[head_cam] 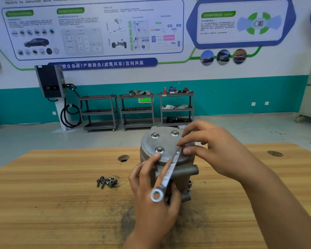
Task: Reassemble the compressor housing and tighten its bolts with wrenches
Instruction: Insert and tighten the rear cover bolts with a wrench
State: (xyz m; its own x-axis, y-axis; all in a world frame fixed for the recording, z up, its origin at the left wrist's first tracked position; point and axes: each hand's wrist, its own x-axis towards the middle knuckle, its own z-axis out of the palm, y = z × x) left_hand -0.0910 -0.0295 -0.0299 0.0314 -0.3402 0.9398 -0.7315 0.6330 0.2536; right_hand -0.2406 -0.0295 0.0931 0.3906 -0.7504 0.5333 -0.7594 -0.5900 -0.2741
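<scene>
Wooden table (pixel 61 203) up front, 3 carts (pixel 136 110) at back wall. Compressor housing (pixel 151 142) stands upright mid-table, 3 cover bolts (pixel 159 149) showing. Left hand (pixel 151 191) grips wrench (pixel 171 168) shaft, blocking housing's front. Right hand (pixel 210 150) pinches its far end at cover's rt edge. Loose bolts (pixel 107 182) heaped on table, left of housing.

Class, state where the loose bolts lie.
Head view: the loose bolts lie in a pile on the wooden table, left of the compressor housing and the left hand.
</scene>
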